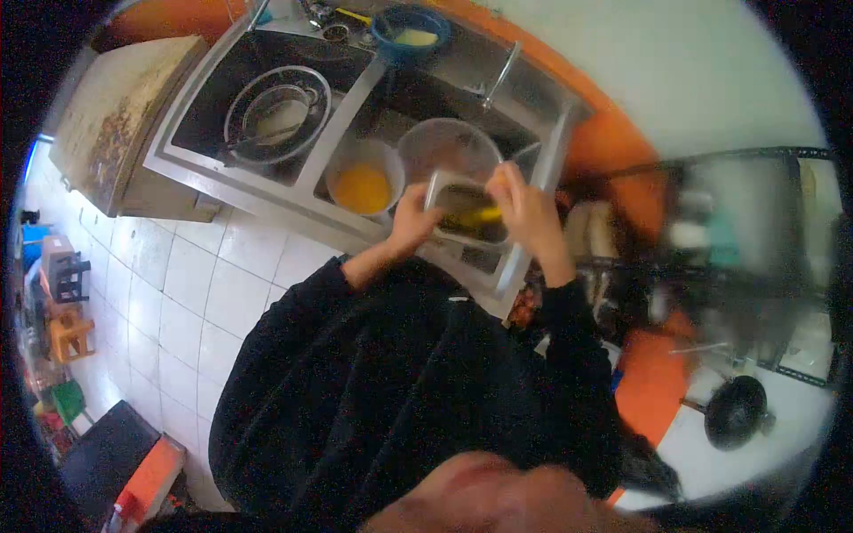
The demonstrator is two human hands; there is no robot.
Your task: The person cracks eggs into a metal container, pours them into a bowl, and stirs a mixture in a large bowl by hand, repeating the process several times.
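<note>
My left hand (410,222) grips the left side of a rectangular metal container (471,238), tilted over the sink's front edge. Inside the container shows something bright yellow (480,216). At its right side is my right hand (530,220), fingers closed near the upper right rim; a small orange-yellow bit shows at the fingertips, and I cannot tell what it is. A pale tub (398,169) with orange-yellow contents stands just left of my left hand. Behind the container sits a large translucent bowl (449,133) in the right basin.
The left basin holds a large round bowl (233,124) with a pan inside. A blue basin (409,49) stands at the sink's back, near a faucet (505,71). To the right are a black rack (613,264) and a black wok (736,411). White floor tiles (191,284) lie left.
</note>
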